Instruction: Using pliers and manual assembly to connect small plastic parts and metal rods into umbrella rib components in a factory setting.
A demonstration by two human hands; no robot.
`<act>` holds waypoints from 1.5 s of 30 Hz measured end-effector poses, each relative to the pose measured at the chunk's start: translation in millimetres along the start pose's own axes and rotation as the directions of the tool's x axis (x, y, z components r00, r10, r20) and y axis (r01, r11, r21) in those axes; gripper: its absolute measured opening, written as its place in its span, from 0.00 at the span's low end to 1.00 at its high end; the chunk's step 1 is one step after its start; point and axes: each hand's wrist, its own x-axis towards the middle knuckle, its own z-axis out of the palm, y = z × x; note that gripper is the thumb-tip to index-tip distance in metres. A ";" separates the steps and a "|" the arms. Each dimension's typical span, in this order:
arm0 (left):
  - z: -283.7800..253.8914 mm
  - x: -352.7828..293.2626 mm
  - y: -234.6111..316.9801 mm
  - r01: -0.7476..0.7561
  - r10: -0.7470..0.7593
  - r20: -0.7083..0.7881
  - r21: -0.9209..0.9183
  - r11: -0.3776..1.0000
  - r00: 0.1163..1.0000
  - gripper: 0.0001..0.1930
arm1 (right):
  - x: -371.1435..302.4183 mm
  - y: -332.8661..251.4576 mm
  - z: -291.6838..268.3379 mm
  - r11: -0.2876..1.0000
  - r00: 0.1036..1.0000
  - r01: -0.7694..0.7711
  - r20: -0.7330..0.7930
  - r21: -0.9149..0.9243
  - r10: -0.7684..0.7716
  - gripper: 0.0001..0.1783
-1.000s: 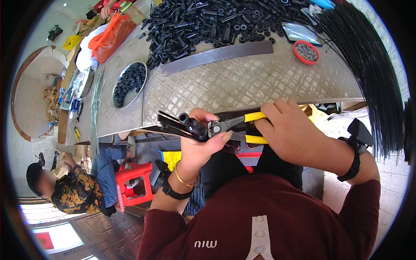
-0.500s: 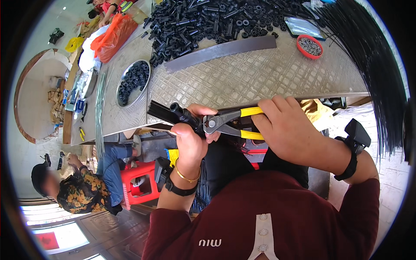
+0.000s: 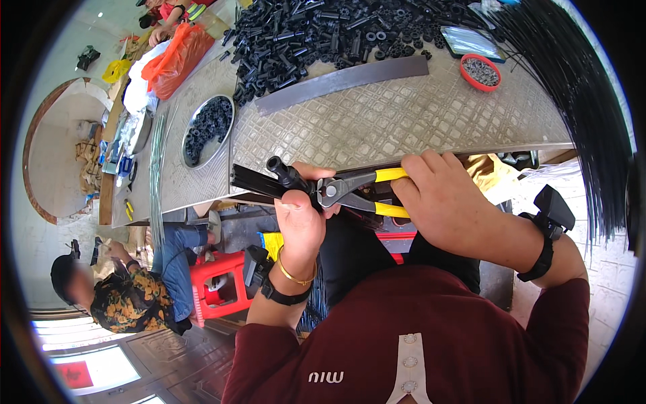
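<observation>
My left hand (image 3: 301, 221) is closed around a black tubular plastic piece (image 3: 286, 173) together with a bundle of thin black rods (image 3: 254, 180) that stick out to the left. In my right hand (image 3: 447, 202) are end-cutting pincers (image 3: 332, 192) with yellow grips, the fingers wrapped round both handles. The pincers' head meets the black piece beside my left fingers, in front of the table's near edge. What the jaws bite on is hidden.
Black plastic parts (image 3: 303, 40) are heaped on the patterned table (image 3: 404, 114) behind a dark flat strip (image 3: 343, 82). A round bowl (image 3: 229, 128) of black parts, a red bowl (image 3: 464, 74) of small metal pieces and long black rods (image 3: 572, 87) lie around. Another person (image 3: 134, 293) sits left.
My left hand and the black piece with its rods have shifted slightly right, and the left thumb has moved. The pincers stay at the piece; their handles look about equally spread.
</observation>
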 end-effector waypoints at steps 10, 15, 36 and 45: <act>5.7 1.9 2.4 -0.016 0.016 0.001 -0.072 0.997 1.000 0.41 | 3.1 10.9 3.4 1.000 0.992 -0.004 -0.128 -0.031 0.000 0.11; -0.2 -0.5 0.5 0.003 0.006 0.057 -0.166 0.986 0.998 0.41 | 2.1 15.8 -18.8 1.000 1.000 -0.004 0.022 0.008 0.003 0.11; -25.9 15.7 31.3 -0.114 0.099 -0.100 -0.158 0.981 0.990 0.17 | -6.7 104.1 -1.6 0.984 0.973 -0.178 0.153 0.030 0.171 0.16; -174.3 18.1 129.2 -0.253 -0.074 -0.344 -0.803 0.540 0.936 0.18 | -22.0 -40.6 0.1 0.228 0.799 -0.438 0.492 0.870 -0.346 0.25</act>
